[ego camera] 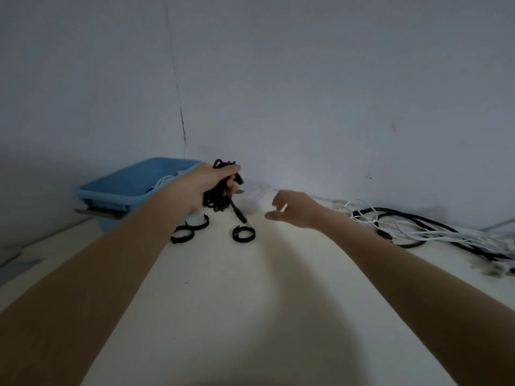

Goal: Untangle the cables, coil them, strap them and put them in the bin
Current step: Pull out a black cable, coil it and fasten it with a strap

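While left hand (204,179) grips coiled black cable (220,200), right hand (292,208) hovers (relaxed).

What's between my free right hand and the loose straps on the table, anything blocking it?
Nothing visible. The right hand hovers open above bare table, and the nearest strap lies just below-left of it. Only the black cable held in the left hand dangles a plug close above that strap.

No legible text, label, brand, number or sign appears on any surface in the head view: the blue bin (131,182), the cables (418,232), the straps (243,234), the worktop (250,302) and the wall carry no readable marking.
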The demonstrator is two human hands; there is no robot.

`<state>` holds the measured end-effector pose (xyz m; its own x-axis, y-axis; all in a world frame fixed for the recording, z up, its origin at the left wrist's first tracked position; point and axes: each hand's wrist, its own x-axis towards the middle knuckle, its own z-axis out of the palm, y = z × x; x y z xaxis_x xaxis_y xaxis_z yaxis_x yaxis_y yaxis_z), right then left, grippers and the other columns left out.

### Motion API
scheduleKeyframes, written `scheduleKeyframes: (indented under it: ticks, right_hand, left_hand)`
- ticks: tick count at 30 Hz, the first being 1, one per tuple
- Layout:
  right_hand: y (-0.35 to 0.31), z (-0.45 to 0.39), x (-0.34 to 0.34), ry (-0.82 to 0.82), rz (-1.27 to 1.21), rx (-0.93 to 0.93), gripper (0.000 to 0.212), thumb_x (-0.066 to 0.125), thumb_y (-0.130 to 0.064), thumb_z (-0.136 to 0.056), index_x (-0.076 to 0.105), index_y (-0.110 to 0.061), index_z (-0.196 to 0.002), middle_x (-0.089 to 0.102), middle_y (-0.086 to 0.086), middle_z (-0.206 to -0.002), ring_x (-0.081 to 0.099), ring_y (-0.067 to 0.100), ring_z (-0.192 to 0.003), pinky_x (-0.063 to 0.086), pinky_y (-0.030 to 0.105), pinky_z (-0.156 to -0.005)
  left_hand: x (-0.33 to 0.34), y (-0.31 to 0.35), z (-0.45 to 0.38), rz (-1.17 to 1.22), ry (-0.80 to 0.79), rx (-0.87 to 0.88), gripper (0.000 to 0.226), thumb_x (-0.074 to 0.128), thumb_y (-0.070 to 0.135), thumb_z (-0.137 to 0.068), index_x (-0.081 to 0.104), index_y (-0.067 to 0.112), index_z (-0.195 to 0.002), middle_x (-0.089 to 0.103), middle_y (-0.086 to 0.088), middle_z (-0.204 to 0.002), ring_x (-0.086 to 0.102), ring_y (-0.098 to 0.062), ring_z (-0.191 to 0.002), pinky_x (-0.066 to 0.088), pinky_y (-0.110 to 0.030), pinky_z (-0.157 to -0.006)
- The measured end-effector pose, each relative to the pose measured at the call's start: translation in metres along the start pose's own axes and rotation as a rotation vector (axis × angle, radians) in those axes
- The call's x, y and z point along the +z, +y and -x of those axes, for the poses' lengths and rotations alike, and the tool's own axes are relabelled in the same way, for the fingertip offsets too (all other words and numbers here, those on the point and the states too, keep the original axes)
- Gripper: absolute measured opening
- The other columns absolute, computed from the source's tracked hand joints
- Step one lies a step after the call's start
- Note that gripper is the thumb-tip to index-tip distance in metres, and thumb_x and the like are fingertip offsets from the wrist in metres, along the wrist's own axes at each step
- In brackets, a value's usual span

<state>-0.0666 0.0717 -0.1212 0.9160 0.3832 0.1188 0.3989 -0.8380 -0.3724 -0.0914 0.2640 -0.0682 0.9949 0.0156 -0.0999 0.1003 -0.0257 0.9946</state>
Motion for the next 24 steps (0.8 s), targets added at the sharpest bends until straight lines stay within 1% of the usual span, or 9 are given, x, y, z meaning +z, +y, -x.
scheduleKeyframes:
  ticks: [2, 6, 9, 11, 12, 15, 18, 21, 24]
  right_hand:
    - [-0.005, -0.002, 0.017, -0.1, 0.041, -0.049, 0.038, 0.06, -0.03, -0.09, 0.057, -0.006, -0.12, 0.055, 0.009, -0.126, 0.051, 0.024, -0.116, 0.036, 0.025, -0.092]
    - [-0.028, -0.009, 0.043, -0.272, 0.165, -0.15, 0.04, 0.052, -0.019, -0.093, 0.049, -0.005, -0.131, 0.051, 0.012, -0.132, 0.047, 0.028, -0.121, 0.034, 0.028, -0.095]
    - [-0.033, -0.013, 0.055, -0.293, 0.342, -0.183, 0.031, 0.048, -0.011, -0.093, 0.052, -0.002, -0.123, 0.053, 0.016, -0.122, 0.049, 0.031, -0.113, 0.038, 0.033, -0.086]
    - [-0.026, -0.015, 0.059, -0.223, 0.41, -0.222, 0.014, 0.044, -0.008, -0.093, 0.057, -0.011, -0.095, 0.054, 0.011, -0.104, 0.046, 0.027, -0.102, 0.035, 0.032, -0.076]
    - [-0.024, -0.015, 0.056, -0.196, 0.403, -0.24, 0.016, 0.044, -0.009, -0.093, 0.053, -0.016, -0.082, 0.056, 0.008, -0.098, 0.044, 0.022, -0.095, 0.032, 0.028, -0.073]
    - [-0.017, -0.011, 0.038, -0.093, 0.036, -0.156, 0.01, 0.053, -0.012, -0.091, 0.062, -0.009, -0.089, 0.066, 0.007, -0.081, 0.054, 0.008, -0.069, 0.034, 0.018, -0.061]
    - [-0.006, 0.006, 0.001, -0.007, -0.625, 0.02, 0.009, 0.055, -0.01, -0.091, 0.061, -0.006, -0.086, 0.048, 0.001, -0.051, 0.038, 0.009, -0.038, 0.034, 0.016, -0.041]
    - [0.016, 0.031, -0.035, -0.019, -0.949, 0.067, 0.019, 0.044, -0.018, -0.098, 0.06, -0.011, -0.093, 0.032, -0.007, -0.047, 0.022, 0.006, -0.037, 0.017, 0.015, -0.035]
    - [0.046, 0.058, -0.06, 0.003, -1.162, 0.093, 0.026, 0.032, -0.023, -0.102, 0.056, -0.016, -0.108, 0.031, -0.008, -0.049, 0.018, 0.005, -0.039, 0.014, 0.016, -0.035]
  left_hand:
    - [0.0, -0.008, -0.007, -0.023, 0.006, -0.01, 0.02, 0.064, 0.019, -0.089, 0.055, 0.006, -0.077, 0.057, 0.0, -0.046, 0.06, -0.01, -0.043, 0.053, -0.022, -0.053]
    - [0.006, -0.021, -0.016, -0.003, -0.036, -0.042, 0.018, 0.064, 0.017, -0.089, 0.057, 0.001, -0.084, 0.055, 0.0, -0.047, 0.055, -0.009, -0.041, 0.056, -0.035, -0.078]
    - [0.005, -0.018, -0.016, -0.003, -0.033, -0.042, 0.018, 0.06, 0.018, -0.092, 0.055, 0.004, -0.081, 0.049, 0.003, -0.046, 0.044, -0.005, -0.037, 0.056, -0.025, -0.056]
    - [0.002, -0.014, -0.014, -0.02, -0.033, -0.052, 0.022, 0.056, 0.021, -0.095, 0.053, 0.006, -0.078, 0.045, 0.006, -0.043, 0.038, -0.003, -0.035, 0.051, -0.02, -0.049]
    - [0.002, -0.013, -0.012, -0.038, -0.036, -0.06, 0.024, 0.053, 0.022, -0.096, 0.052, 0.007, -0.077, 0.043, 0.006, -0.043, 0.036, -0.002, -0.034, 0.049, -0.019, -0.046]
    - [0.005, -0.013, -0.011, -0.102, -0.06, -0.064, 0.028, 0.049, 0.024, -0.098, 0.052, 0.008, -0.076, 0.039, 0.007, -0.044, 0.032, -0.002, -0.034, 0.039, -0.016, -0.038]
    - [0.023, -0.018, -0.015, -0.116, -0.063, -0.047, 0.029, 0.049, 0.024, -0.098, 0.053, 0.008, -0.074, 0.037, 0.007, -0.041, 0.029, -0.003, -0.032, 0.03, -0.015, -0.035]
    - [0.061, -0.019, -0.018, -0.09, -0.131, -0.059, 0.032, 0.047, 0.025, -0.099, 0.051, 0.008, -0.072, 0.033, 0.009, -0.038, 0.027, -0.002, -0.029, 0.026, -0.014, -0.034]
    - [0.111, -0.019, -0.016, -0.069, -0.282, -0.111, 0.039, 0.044, 0.034, -0.099, 0.049, 0.009, -0.071, 0.029, 0.01, -0.037, 0.024, -0.001, -0.028, 0.023, -0.013, -0.033]
